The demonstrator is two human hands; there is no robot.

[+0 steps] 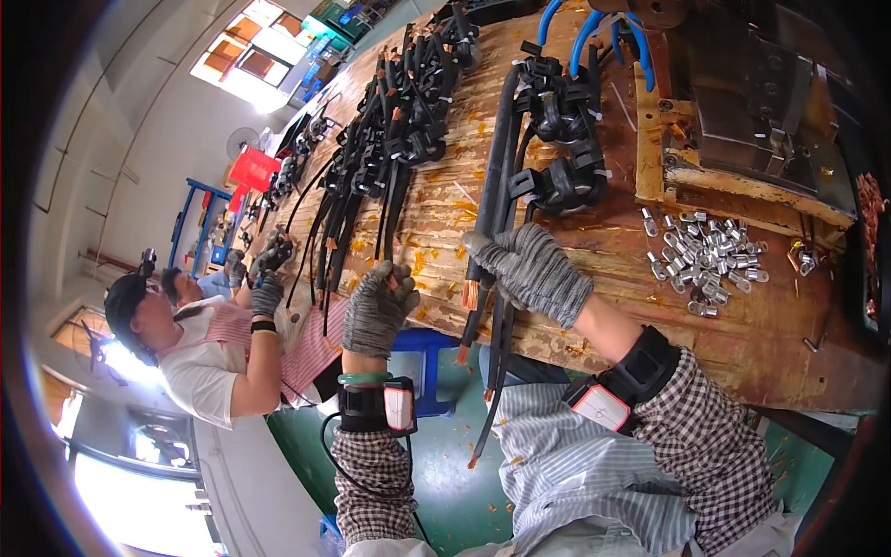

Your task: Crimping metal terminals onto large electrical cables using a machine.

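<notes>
My right hand (536,271), in a grey knit glove, is closed round a thick black cable (485,213) near its end. Bare copper strands (471,295) stick out just below the fingers. Thinner black cables (501,357) hang past the table edge beside this hand, their tips also copper. Black ring-shaped parts with clips (562,181) lie beyond it, among the cables. To the left, my gloved left hand (376,306) is at the table edge with its fingers curled in. What they hold, if anything, is hidden.
Silver cable lugs (705,260) lie piled at right, before a metal machine (770,121). Blue-handled pliers (585,42) are at the back. A bundle of black cables (390,121) covers the worn wooden table's (608,278) left part. A co-worker (218,357) works at left, near a blue stool (427,367).
</notes>
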